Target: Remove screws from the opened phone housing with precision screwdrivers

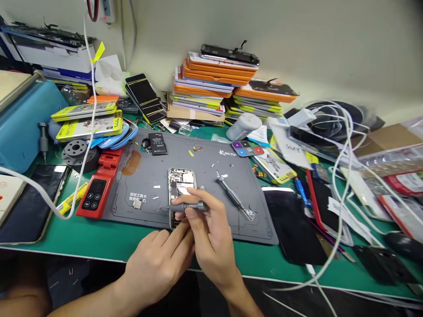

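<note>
An opened smartphone point(182, 177) with bare inner parts lies on the grey work mat point(198, 160). My right hand point(213, 237) is closed around a grey screwdriver point(196, 206), held almost level across the phone with its thin tip to the left. Just below, my left hand point(161, 255) has its fingers curled together at the phone's lower end. Its fingertips are hidden behind the right hand, so what they grip does not show. A second screwdriver point(231, 193) rests on the mat to the right. Left of the phone is a small metal plate point(137, 203).
A phone battery point(157, 144) and tiny parts lie on the mat. The red control unit point(95, 193) borders it at left. Stacked orange cases point(214, 77) stand behind. At right are a dark phone screen point(291, 224) and looping white cables point(343, 198).
</note>
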Available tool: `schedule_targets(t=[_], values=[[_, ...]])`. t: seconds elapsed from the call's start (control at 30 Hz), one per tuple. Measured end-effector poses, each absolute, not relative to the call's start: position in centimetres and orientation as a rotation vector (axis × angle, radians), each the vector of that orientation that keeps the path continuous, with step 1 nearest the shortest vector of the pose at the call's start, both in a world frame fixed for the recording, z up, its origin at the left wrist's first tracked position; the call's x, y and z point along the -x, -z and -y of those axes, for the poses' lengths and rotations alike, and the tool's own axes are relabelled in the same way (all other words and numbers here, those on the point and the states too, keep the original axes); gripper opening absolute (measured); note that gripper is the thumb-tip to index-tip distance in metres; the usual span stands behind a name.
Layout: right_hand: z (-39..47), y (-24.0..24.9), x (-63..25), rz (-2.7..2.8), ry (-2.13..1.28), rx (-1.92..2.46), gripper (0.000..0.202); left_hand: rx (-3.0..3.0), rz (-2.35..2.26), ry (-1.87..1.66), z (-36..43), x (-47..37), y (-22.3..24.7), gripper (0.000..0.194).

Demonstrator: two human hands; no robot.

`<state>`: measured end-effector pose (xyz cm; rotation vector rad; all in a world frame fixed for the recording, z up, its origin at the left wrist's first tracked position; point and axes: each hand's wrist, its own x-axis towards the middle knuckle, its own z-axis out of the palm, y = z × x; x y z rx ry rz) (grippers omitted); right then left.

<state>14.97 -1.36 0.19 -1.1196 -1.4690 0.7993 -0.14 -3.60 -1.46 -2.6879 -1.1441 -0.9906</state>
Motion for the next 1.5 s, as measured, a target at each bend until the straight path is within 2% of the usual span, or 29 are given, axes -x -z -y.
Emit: schedule_targets(t=[0.23,0.37,0.53,0.9,1.5], values=[[1.9,-0.6,-15.7,1.059,-0.708,1.037,0.036,2.658,1.193,0.990,3.7,0.4,1.2,0.028],[2.9,-0.2,-16.9,0.877,-0.859,1.076,0.029,2.671,1.165,0.989,3.4,0.4,1.1,0.024],[3.9,0.9,-17.3,0.759,-0.950,1.077,0.044,2.706,1.154,1.003,3.0,0.4,1.2,0.024],[3.8,0.8,-17.4,0.783,-0.963,1.081,0.031,2.785,1.160,0.948,2.7,0.4,0.9,0.029],[3.9,0.8,-17.6,0.829,-0.941,1.109,0.031,2.788,1.146,0.911,2.6,0.1,0.4,0.028]])
